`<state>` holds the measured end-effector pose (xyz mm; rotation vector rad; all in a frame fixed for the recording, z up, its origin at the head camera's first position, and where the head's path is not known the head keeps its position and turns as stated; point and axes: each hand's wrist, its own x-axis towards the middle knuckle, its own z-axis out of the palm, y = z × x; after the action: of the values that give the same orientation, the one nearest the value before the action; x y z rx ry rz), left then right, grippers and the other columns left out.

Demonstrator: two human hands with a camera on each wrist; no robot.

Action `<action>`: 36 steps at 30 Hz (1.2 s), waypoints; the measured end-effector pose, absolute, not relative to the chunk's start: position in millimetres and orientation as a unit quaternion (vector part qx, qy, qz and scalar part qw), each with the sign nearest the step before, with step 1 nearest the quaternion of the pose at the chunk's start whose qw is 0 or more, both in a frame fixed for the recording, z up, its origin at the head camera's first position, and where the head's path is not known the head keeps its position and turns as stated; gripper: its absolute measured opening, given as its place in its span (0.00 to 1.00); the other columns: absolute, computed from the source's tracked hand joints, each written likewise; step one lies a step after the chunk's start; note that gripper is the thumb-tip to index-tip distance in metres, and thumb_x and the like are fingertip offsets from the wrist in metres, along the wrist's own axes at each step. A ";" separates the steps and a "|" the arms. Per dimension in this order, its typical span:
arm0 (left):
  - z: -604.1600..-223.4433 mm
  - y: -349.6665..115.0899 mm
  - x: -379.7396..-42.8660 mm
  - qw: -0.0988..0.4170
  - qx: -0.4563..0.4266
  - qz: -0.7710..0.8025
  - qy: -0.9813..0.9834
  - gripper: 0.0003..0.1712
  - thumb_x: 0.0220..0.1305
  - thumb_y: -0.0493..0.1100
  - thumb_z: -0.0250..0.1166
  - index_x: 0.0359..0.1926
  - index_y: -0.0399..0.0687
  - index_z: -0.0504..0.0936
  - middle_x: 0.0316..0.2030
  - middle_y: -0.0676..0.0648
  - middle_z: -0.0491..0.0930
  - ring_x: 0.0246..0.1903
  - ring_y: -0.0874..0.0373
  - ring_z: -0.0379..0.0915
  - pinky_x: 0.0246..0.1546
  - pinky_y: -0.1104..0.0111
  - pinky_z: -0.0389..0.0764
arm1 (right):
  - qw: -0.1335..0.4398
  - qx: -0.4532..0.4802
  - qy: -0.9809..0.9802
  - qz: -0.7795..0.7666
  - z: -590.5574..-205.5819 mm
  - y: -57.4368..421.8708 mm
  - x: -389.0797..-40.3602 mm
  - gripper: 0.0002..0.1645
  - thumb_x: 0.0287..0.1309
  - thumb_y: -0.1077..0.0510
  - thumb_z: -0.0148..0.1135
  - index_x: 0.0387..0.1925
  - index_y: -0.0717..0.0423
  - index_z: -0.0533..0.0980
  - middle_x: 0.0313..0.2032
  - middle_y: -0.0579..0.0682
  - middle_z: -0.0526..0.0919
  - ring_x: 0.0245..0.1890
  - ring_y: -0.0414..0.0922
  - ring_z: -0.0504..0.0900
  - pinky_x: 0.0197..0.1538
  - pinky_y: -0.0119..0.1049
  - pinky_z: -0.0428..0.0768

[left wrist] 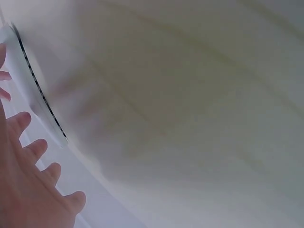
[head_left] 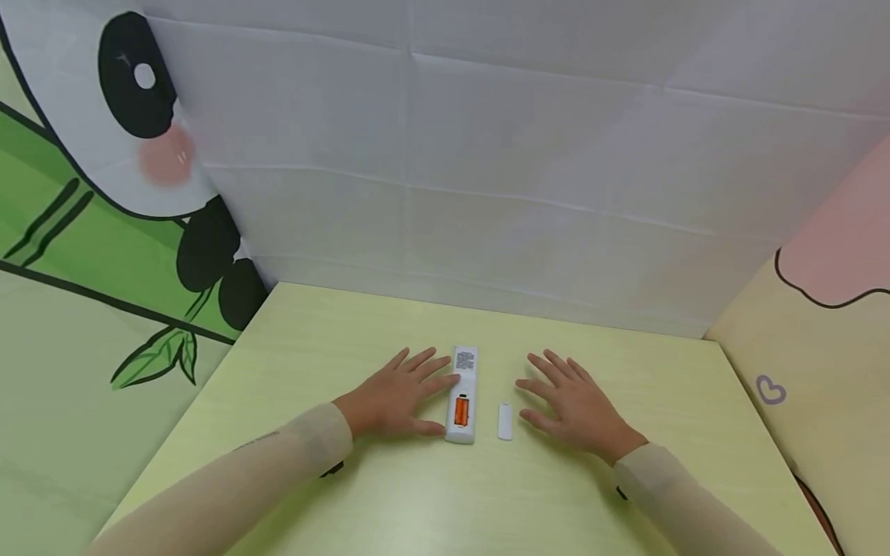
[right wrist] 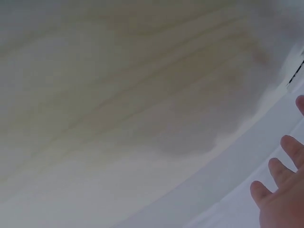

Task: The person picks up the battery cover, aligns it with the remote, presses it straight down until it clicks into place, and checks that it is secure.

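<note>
A white remote control (head_left: 467,382) lies back side up on the table, its battery compartment uncovered and an orange battery (head_left: 462,411) showing inside. To its right lies a small white battery cover (head_left: 505,422). My left hand (head_left: 396,394) is spread beside the remote, thumb and index fingertip right at its left edge. With fingers spread, my right hand (head_left: 573,401) is to the right of the cover, apart from it and holding nothing. In the left wrist view the remote's side (left wrist: 33,85) shows beyond the left hand's fingers (left wrist: 35,152). The right hand's fingers (right wrist: 280,173) appear at the right wrist view's edge.
The pale yellow table (head_left: 334,332) backs onto a white cloth wall (head_left: 487,154). A printed panel (head_left: 125,255) with green and black shapes stands at the left, and a cream and pink panel (head_left: 820,371) at the right.
</note>
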<state>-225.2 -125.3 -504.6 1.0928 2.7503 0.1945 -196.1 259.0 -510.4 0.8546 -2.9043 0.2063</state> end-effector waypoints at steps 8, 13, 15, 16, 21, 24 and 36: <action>-503.3 -118.6 -222.9 0.095 0.364 0.049 0.925 0.56 0.77 0.83 0.65 0.95 0.70 0.64 0.97 0.52 0.57 0.99 0.42 0.46 0.98 0.33 0.51 | 0.060 0.299 -0.950 0.071 -509.6 247.7 -196.3 0.26 0.80 0.36 0.73 0.71 0.37 0.90 0.89 0.56 0.76 0.92 0.66 0.69 0.91 0.72 0.69; -505.5 -116.5 -224.0 0.093 0.369 0.049 0.923 0.56 0.77 0.84 0.64 0.95 0.71 0.64 0.97 0.52 0.57 0.99 0.42 0.46 0.98 0.33 0.51 | 0.058 0.300 -0.948 0.085 -509.0 241.3 -197.3 0.23 0.81 0.38 0.73 0.68 0.38 0.92 0.87 0.57 0.77 0.91 0.67 0.70 0.90 0.74 0.70; -506.1 -116.4 -224.3 0.092 0.370 0.051 0.923 0.56 0.77 0.84 0.65 0.95 0.70 0.64 0.97 0.52 0.57 0.99 0.41 0.46 0.98 0.33 0.51 | 0.054 0.296 -0.948 0.099 -508.8 238.0 -198.7 0.21 0.82 0.39 0.73 0.66 0.38 0.93 0.87 0.58 0.77 0.91 0.68 0.70 0.90 0.74 0.71; -506.3 -116.5 -224.5 0.092 0.370 0.051 0.923 0.56 0.77 0.84 0.65 0.95 0.70 0.65 0.97 0.52 0.58 0.99 0.41 0.46 0.98 0.33 0.51 | 0.050 0.291 -0.949 0.108 -508.5 236.5 -199.4 0.19 0.82 0.40 0.73 0.65 0.38 0.94 0.87 0.58 0.77 0.91 0.68 0.70 0.90 0.73 0.70; -505.9 -117.4 -224.7 0.095 0.364 0.064 0.924 0.56 0.75 0.83 0.68 0.94 0.70 0.67 0.96 0.52 0.59 0.99 0.40 0.46 0.97 0.31 0.52 | 0.032 0.270 -0.950 0.154 -508.0 230.3 -203.0 0.14 0.81 0.44 0.75 0.58 0.41 0.96 0.87 0.59 0.77 0.91 0.71 0.69 0.88 0.77 0.71; -506.1 -117.5 -225.4 0.096 0.362 0.069 0.925 0.56 0.74 0.83 0.69 0.94 0.71 0.67 0.96 0.52 0.60 0.99 0.40 0.46 0.97 0.31 0.52 | 0.020 0.260 -0.950 0.172 -508.2 228.0 -204.5 0.11 0.80 0.47 0.76 0.55 0.41 0.97 0.87 0.60 0.77 0.91 0.72 0.68 0.87 0.79 0.70; -504.0 -117.3 -225.9 0.107 0.346 0.080 0.929 0.56 0.72 0.83 0.72 0.93 0.72 0.69 0.96 0.54 0.61 0.99 0.40 0.45 0.97 0.30 0.51 | -0.006 0.249 -0.953 0.170 -510.6 221.2 -210.5 0.07 0.78 0.50 0.80 0.51 0.40 0.98 0.86 0.59 0.78 0.92 0.71 0.66 0.87 0.80 0.70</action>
<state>-225.9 -117.3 -504.0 1.0175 2.7351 0.2354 -210.5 221.2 -510.6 0.7861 -3.0066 0.5358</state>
